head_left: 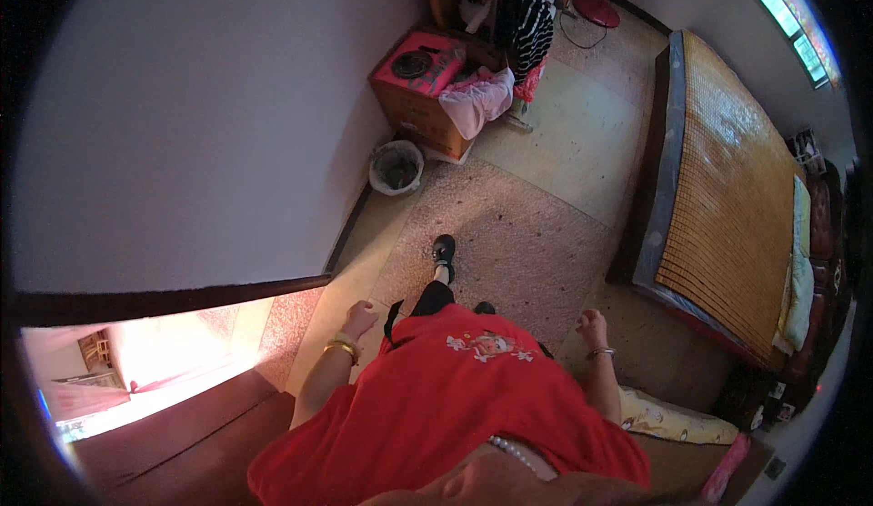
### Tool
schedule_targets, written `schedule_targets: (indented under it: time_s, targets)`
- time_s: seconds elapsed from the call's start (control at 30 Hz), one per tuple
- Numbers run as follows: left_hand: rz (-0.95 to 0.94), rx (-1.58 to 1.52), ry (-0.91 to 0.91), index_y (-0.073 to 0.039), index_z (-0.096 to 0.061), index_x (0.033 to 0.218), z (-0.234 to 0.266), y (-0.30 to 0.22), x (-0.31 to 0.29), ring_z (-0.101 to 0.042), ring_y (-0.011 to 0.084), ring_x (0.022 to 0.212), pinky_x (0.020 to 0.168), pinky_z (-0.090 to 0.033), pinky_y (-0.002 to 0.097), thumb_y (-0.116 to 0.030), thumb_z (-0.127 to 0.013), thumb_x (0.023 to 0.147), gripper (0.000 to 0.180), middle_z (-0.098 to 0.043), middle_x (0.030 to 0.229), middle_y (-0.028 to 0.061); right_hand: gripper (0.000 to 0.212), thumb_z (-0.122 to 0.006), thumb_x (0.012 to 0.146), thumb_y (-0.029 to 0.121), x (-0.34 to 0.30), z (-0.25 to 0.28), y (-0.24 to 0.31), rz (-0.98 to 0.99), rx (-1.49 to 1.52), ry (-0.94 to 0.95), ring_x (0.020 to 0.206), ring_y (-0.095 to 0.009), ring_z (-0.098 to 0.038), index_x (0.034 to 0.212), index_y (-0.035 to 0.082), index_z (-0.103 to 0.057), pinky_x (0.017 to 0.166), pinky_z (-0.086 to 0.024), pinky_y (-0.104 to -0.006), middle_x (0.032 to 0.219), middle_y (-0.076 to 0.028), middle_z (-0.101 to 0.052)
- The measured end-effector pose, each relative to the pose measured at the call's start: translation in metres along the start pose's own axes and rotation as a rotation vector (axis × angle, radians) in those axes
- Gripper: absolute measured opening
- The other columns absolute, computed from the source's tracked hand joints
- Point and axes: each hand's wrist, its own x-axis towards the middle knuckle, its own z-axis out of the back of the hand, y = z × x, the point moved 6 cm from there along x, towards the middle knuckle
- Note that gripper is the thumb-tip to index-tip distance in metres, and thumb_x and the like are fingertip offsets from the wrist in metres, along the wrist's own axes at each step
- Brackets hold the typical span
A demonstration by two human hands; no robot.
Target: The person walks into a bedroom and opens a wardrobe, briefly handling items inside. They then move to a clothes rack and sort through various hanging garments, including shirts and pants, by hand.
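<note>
My left hand [361, 320] hangs at my left side, a gold-coloured bangle [342, 349] on its wrist. Its fingers are loosely bent and apart, with nothing seen in them. On the other side, my right hand [592, 326] is held out from my body, fingers half curled and no object visible between them. A silver-coloured bracelet [601, 352] circles that wrist. Neither hand touches anything. Between them, my red top [455, 388] covers my body, and one foot in a dark shoe [444, 250] is forward on the floor.
A lined waste bin [396, 168] stands by the wall, beside a cardboard box [418, 115] with cloth on top. Clothes [532, 33] hang behind it. To the right is a bed with a woven mat [727, 197]. An open doorway [182, 351] lies at left, a red fan base [597, 10] far back.
</note>
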Motion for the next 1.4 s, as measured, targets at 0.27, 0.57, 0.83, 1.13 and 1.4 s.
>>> schedule_targets:
  time_s: [0.27, 0.57, 0.83, 1.13, 1.4]
  targets:
    - [-0.199, 0.292, 0.031, -0.005, -0.051, 0.100, 0.039, -0.087, 0.164, -0.049, 0.0291, 0.095, 0.080, -0.040, 0.0347, -0.028, -0.060, 0.065, 0.042, -0.053, 0.099, 0.0182, 0.019, -0.048, 0.076, 0.003, -0.015, -0.024, 0.058, -0.229, 0.125, -0.008, 0.062, -0.019, -0.057, 0.093, -0.004, -0.048, 0.049, -0.047, -0.0290, 0.079, -0.012, -0.056]
    - [-0.166, -0.190, 0.006, -0.001, -0.050, 0.096, 0.099, -0.197, 0.260, -0.055, 0.0189, 0.069, 0.062, -0.045, 0.0305, -0.016, -0.060, 0.066, 0.035, -0.056, 0.078, 0.0124, 0.018, -0.046, 0.077, 0.000, 0.058, -0.009, 0.151, -0.093, 0.124, 0.011, 0.069, -0.018, -0.056, 0.094, -0.005, -0.047, 0.052, -0.048, -0.0266, 0.082, -0.013, -0.055]
    - [0.058, 0.027, 0.060, 0.000, -0.052, 0.093, 0.051, -0.143, 0.210, -0.058, 0.0210, 0.066, 0.064, -0.046, 0.0316, -0.016, -0.063, 0.062, 0.037, -0.057, 0.085, 0.0163, 0.019, -0.045, 0.078, -0.001, 0.138, -0.005, 0.166, 0.038, 0.151, 0.205, 0.068, -0.018, -0.056, 0.097, -0.003, -0.046, 0.054, -0.047, -0.0265, 0.082, -0.012, -0.055]
    - [0.187, -0.320, -0.006, 0.001, -0.049, 0.094, -0.012, -0.226, 0.184, -0.054, 0.0170, 0.062, 0.053, -0.046, 0.0271, -0.010, -0.061, 0.065, 0.033, -0.054, 0.078, 0.0112, 0.016, -0.043, 0.081, 0.004, 0.278, 0.107, 0.287, 0.229, 0.478, 0.215, 0.057, -0.015, -0.054, 0.095, -0.002, -0.049, 0.051, -0.043, -0.0241, 0.072, -0.010, -0.057]
    - [0.088, -0.187, 0.025, -0.002, -0.048, 0.098, -0.077, -0.275, 0.196, -0.055, 0.0155, 0.060, 0.052, -0.045, 0.0259, -0.011, -0.061, 0.067, 0.034, -0.056, 0.076, 0.0112, 0.018, -0.040, 0.080, 0.002, 0.182, 0.165, 0.578, 1.014, 0.331, 0.770, 0.057, -0.015, -0.052, 0.095, -0.002, -0.050, 0.053, -0.042, -0.0272, 0.067, -0.008, -0.056]
